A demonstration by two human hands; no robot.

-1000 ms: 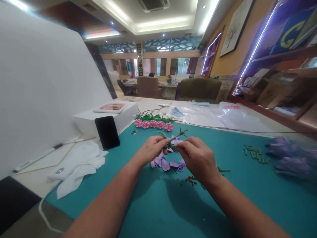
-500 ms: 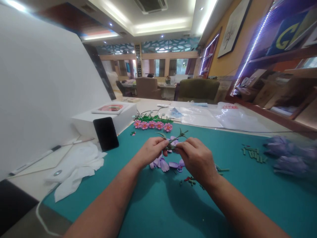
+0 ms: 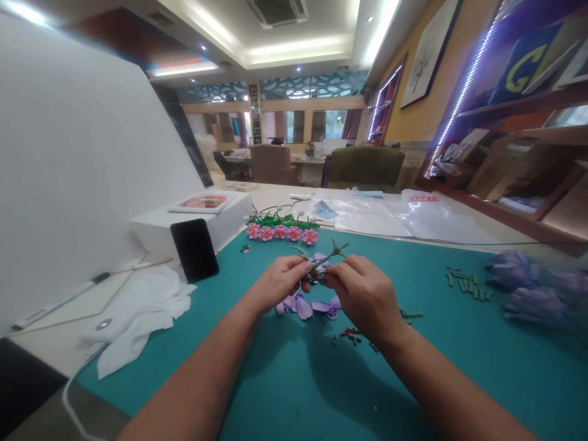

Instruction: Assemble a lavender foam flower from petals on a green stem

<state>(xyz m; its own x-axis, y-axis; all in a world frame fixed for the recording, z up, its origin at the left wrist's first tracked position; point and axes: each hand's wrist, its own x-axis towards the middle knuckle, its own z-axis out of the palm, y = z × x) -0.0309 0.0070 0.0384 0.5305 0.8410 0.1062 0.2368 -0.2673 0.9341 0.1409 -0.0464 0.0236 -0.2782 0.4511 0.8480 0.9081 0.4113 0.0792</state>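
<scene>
Between my two hands, above the green mat (image 3: 275, 380), is a green artificial flower stem (image 3: 327, 258) with thin leaf-like tips. My left hand (image 3: 283, 278) pinches its left part between thumb and fingers. My right hand (image 3: 365, 291) is closed on the stem's right side, close to my left fingertips; its exact grip point is partly hidden. Purple petals (image 3: 302, 306) lie on the mat under and behind my hands. Small green and red pieces (image 3: 351, 334) are scattered near my right wrist.
Pink flowers (image 3: 280, 232) form a row at the mat's far edge. A black phone (image 3: 195, 250) leans on a white box, with white cloth (image 3: 147, 312) nearby. Right of my hands lie green pieces (image 3: 468, 286) and purple flowers (image 3: 533, 300). Clear plastic bags (image 3: 422, 214) lie behind.
Both hands keep hold of the green stem in nearly the same place. The view has shifted slightly; little else differs.
</scene>
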